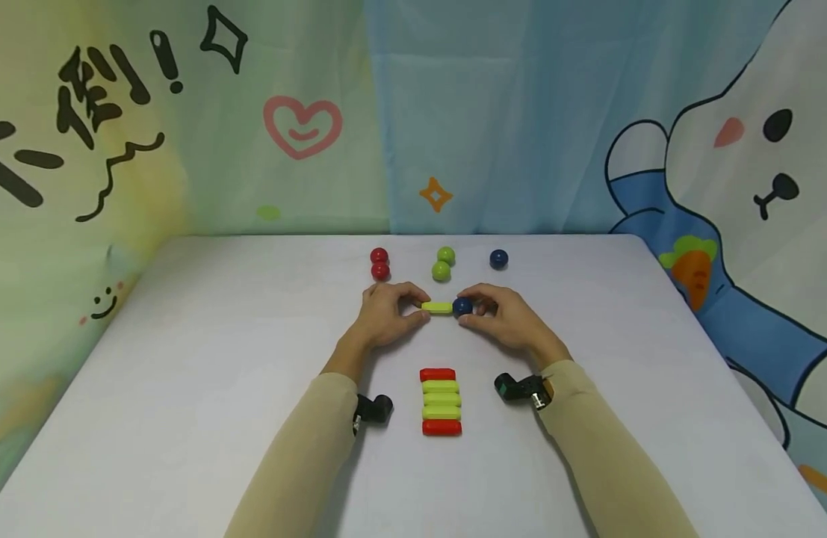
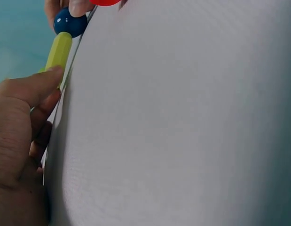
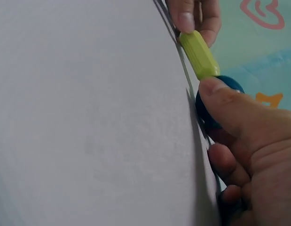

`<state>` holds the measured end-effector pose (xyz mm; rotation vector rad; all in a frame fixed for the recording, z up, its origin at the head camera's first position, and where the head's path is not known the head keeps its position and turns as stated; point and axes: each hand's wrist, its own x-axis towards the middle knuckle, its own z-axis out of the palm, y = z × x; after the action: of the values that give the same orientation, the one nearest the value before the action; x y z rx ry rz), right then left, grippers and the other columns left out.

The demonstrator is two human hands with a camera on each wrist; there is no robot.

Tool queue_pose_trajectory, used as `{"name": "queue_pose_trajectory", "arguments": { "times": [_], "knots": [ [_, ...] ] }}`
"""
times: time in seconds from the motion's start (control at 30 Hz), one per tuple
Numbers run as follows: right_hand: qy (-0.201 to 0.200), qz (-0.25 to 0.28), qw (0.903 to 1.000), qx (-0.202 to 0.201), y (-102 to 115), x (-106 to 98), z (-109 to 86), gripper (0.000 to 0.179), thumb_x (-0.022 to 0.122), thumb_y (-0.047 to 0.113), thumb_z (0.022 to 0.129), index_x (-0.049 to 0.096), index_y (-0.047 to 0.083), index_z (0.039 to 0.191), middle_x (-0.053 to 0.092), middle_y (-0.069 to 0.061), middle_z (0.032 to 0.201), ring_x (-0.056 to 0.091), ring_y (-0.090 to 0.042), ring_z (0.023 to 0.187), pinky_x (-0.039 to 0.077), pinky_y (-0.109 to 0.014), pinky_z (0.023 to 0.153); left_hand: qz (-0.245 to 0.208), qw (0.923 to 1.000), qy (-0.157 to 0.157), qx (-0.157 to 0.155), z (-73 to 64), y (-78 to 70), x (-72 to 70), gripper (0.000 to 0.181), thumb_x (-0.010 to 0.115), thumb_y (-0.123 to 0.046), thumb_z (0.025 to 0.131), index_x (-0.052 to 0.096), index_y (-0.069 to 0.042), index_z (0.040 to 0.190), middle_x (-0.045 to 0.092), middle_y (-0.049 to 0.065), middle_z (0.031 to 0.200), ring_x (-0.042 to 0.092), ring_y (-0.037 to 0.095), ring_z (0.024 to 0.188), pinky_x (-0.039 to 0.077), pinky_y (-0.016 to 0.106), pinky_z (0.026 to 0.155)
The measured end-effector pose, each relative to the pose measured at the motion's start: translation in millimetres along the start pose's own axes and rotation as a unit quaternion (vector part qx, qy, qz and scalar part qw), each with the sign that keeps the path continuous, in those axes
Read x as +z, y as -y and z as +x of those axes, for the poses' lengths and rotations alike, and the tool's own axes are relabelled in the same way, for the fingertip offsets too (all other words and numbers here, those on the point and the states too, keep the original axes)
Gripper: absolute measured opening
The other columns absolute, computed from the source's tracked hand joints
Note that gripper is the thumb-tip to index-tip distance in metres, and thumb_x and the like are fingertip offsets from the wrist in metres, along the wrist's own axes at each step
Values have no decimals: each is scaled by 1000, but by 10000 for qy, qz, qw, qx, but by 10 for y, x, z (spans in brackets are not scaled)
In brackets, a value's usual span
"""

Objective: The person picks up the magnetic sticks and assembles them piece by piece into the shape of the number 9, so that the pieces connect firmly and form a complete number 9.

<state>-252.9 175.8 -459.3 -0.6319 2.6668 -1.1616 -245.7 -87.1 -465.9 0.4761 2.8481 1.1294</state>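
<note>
My left hand (image 1: 388, 312) pinches one end of a yellow-green rod (image 1: 438, 308) between thumb and fingers. Opposite it, my right hand (image 1: 503, 315) grips a dark blue ball (image 1: 462, 306) that meets the rod's other end. Rod and ball form one line between the two hands. In the left wrist view the faceted rod (image 2: 59, 51) runs from the thumb up to the ball (image 2: 70, 23). From the right wrist, the thumb covers part of the ball (image 3: 206, 110), and the rod (image 3: 200, 54) reaches across to the left fingertips.
Behind the hands lie two red balls (image 1: 380, 270), two green balls (image 1: 441, 270) and another blue ball (image 1: 498, 259). Nearer me, red rods (image 1: 442, 427) and yellow-green rods (image 1: 441, 400) lie in a stacked row on the white table (image 1: 218, 388). A printed curtain (image 1: 494, 134) hangs behind.
</note>
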Motion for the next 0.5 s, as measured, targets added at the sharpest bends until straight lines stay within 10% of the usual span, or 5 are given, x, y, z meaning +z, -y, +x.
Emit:
{"name": "queue_pose_trajectory", "arguments": {
  "times": [0.5],
  "knots": [
    [44, 170, 9997, 186, 10, -11, 17, 43, 77, 23, 94, 66, 18, 134, 65, -3, 118, 56, -23, 95, 45, -36, 81, -84, 9999, 88, 15, 26, 16, -14, 39, 77, -29, 91, 64, -21, 126, 72, -6, 106, 60, 16, 116, 18, 51, 120]
  ]
}}
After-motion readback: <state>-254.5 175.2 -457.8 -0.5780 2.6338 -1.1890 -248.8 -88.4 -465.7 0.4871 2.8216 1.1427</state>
